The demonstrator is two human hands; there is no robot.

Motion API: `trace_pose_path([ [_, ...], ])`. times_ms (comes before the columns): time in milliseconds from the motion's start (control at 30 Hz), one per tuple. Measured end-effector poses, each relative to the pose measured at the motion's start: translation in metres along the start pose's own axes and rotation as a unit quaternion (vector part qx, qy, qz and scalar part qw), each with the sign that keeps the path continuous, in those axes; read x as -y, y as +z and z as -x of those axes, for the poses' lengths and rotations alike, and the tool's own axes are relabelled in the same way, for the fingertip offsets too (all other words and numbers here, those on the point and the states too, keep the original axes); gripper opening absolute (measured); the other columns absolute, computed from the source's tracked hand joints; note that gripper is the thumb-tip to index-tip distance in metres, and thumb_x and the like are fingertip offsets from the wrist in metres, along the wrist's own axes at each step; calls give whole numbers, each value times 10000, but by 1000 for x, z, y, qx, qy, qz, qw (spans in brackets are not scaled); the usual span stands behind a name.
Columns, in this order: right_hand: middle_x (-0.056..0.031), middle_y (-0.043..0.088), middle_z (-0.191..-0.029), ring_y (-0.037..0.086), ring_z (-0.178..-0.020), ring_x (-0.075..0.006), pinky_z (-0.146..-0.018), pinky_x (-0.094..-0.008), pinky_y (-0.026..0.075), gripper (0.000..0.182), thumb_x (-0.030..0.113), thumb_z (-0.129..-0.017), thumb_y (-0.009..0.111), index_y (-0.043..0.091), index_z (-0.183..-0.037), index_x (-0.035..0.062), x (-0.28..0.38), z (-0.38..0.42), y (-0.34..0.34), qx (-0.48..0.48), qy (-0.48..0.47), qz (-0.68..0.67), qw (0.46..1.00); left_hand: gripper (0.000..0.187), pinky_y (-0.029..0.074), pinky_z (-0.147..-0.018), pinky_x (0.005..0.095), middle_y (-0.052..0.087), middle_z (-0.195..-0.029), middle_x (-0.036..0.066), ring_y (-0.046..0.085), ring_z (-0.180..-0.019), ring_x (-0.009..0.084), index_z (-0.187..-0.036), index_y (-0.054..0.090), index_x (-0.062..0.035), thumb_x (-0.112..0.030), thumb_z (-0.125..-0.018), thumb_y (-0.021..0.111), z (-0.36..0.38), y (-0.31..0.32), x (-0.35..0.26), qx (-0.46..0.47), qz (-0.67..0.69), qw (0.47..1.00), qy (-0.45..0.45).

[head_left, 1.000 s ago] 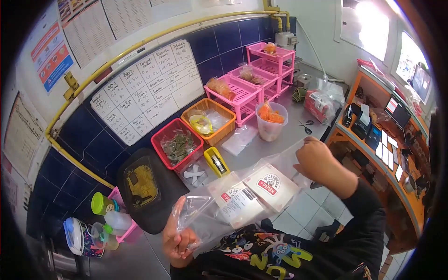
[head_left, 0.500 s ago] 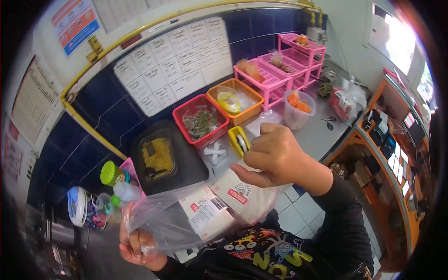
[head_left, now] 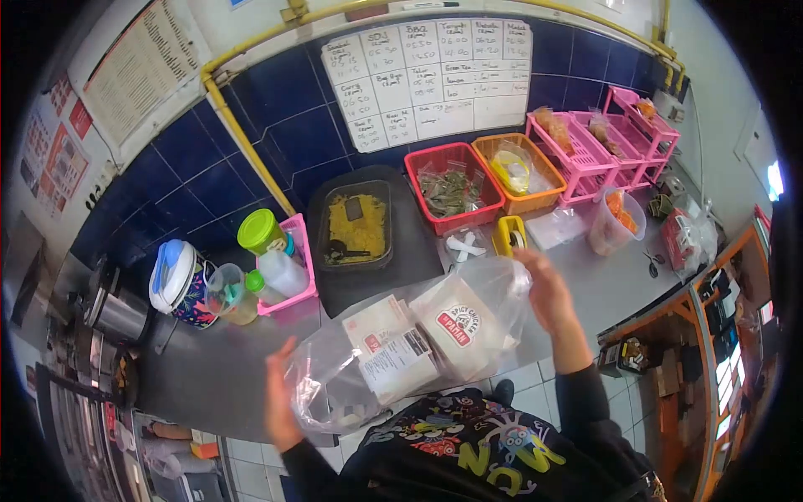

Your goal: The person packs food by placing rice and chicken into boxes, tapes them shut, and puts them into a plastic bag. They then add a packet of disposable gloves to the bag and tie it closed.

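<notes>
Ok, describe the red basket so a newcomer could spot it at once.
Find the whiteboard on the tiled wall, then look at the counter below. The red basket there holds clear bags of green leaves, unlike the orange basket beside it.

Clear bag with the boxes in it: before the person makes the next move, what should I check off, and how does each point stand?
1. Labelled box inside the clear bag: ok.
2. Other box inside, beside it: ok.
3. Left hand and right hand at opposite ends of the bag: ok.
4. Firm grip at both ends: cannot tell.
5. Bag sealed: cannot tell.
6. Scissors away from the bag: ok.
</notes>
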State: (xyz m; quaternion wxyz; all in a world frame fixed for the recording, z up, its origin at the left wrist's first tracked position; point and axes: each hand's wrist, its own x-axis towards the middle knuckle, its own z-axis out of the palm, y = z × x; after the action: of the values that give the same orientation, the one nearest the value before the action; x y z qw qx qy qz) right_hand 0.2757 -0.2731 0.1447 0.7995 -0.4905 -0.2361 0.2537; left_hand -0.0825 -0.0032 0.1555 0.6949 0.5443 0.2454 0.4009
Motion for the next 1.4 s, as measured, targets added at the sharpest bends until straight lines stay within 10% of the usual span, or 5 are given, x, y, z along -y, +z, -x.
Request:
trace_pose_path([
  [233,-105,469,-1365,493,-1223,-231,-1021,-367,415,550,400,-1002,383,339,-1417,43,-172,33,-6,32,279,-139,950,513,387,-967,346,545,-1255,100,514,-1149,217,-1292,515,-28,-418,-967,440,-4,-8,175,151,-447,871,-136],
  [667,-83,629,-1059,603,-977,-161,-876,-290,479,261,39,-884,576,594,-1142,0,-73,-30,-49,27,56,225,972,489,472,-870,363,538,-1259,157,544,-1109,266,-1294,492,-5,-352,-949,488,-30,-36,124,-8,-432,902,-5],
  [867,-159,665,-898,646,-908,-291,-793,-358,507,197,-28,-809,533,656,-962,-11,9,-187,-105,-117,-265,436,852,396,492,-790,351,570,-1147,168,569,-1009,265,-1129,580,2,-336,-936,509,-21,53,-31,-332,-276,882,190],
  [1067,-178,679,-937,658,-904,-320,-767,-398,514,227,173,-802,588,697,-976,78,-52,-322,-176,178,-14,785,594,644,454,-915,472,453,-1299,162,519,-1124,334,-1344,161,-101,-211,-889,603,55,139,-33,-179,-410,866,223],
  [1400,-129,685,-975,657,-944,-255,-804,-350,513,261,141,-803,624,658,-1035,27,-18,-306,-191,28,-68,505,860,305,444,-777,359,502,-676,62,544,-723,200,-757,549,-55,-314,-919,526,67,288,20,-175,-293,870,356],
])
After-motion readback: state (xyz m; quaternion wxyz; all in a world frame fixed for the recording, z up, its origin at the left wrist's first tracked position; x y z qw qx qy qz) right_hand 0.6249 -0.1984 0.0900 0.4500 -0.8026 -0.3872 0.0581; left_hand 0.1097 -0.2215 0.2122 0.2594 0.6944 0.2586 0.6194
